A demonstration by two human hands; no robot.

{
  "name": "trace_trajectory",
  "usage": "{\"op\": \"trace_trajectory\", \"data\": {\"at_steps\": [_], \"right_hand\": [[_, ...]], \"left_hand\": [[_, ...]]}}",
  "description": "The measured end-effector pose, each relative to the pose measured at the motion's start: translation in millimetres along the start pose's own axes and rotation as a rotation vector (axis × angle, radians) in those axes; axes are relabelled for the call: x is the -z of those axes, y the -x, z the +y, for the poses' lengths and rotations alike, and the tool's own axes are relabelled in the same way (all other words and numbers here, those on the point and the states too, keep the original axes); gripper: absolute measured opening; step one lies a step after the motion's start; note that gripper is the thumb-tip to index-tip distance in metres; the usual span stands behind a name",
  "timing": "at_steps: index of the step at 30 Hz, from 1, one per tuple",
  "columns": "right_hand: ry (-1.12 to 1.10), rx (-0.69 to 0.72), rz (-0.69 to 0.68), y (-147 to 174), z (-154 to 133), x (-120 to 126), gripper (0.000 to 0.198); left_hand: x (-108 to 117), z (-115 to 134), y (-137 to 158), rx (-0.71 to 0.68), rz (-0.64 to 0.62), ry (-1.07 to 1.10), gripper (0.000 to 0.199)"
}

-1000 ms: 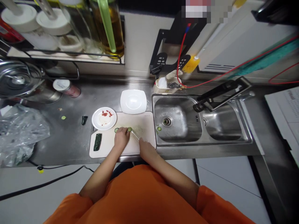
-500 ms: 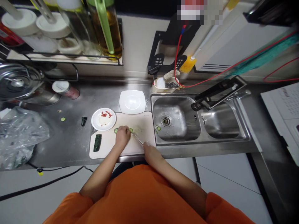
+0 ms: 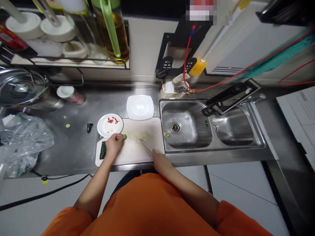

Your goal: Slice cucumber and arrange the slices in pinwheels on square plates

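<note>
My left hand (image 3: 114,146) is closed in a pinch on a cucumber slice (image 3: 124,137), just below the round white plate (image 3: 100,130) with small red pieces (image 3: 110,121). My right hand (image 3: 160,160) grips the handle of a knife (image 3: 145,146); its blade points up and left over the cutting board (image 3: 137,155). Wet marks and pale green traces lie on the board near the blade tip. Partly behind my left hand, a dark green cucumber piece (image 3: 102,150) rests at the board's left end.
Behind the board stands a white square plate (image 3: 139,106). To the right is a double sink (image 3: 187,139) with a slice (image 3: 167,135) by its wall. A cucumber end (image 3: 89,127), a plastic bag (image 3: 24,144) and a lidded pot (image 3: 22,87) are on the left.
My left hand has moved left, away from the knife, with the cucumber slice. The knife and my right hand have hardly moved.
</note>
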State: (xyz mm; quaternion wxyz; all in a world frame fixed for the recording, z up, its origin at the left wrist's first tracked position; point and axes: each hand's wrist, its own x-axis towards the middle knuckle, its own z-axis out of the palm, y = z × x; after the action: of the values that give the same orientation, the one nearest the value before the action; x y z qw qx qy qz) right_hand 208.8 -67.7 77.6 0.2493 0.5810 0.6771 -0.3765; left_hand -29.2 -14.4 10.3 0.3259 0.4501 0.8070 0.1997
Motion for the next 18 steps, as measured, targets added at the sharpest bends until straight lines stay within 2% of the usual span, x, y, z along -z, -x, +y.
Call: {"op": "trace_trajectory", "data": {"at_steps": [4, 9, 12, 15, 18], "right_hand": [[0.013, -0.015, -0.023, 2, -2, 5, 0.042], [0.001, -0.006, -0.007, 4, -1, 3, 0.046], [-0.017, -0.015, 0.037, 2, 3, -3, 0.047], [-0.064, -0.008, 0.077, 3, 10, -8, 0.045], [-0.182, 0.097, 0.180, 7, 20, -11, 0.045]], "left_hand": [[0, -7, -1, -0.039, 0.014, -0.087, 0.019], [-9, -11, 5, -0.232, 0.069, -0.226, 0.031], [-15, -12, 10, -0.351, 0.051, -0.267, 0.035], [-20, -13, 11, -0.408, 0.026, -0.272, 0.035], [-24, -16, 10, -0.432, 0.026, -0.280, 0.034]]}}
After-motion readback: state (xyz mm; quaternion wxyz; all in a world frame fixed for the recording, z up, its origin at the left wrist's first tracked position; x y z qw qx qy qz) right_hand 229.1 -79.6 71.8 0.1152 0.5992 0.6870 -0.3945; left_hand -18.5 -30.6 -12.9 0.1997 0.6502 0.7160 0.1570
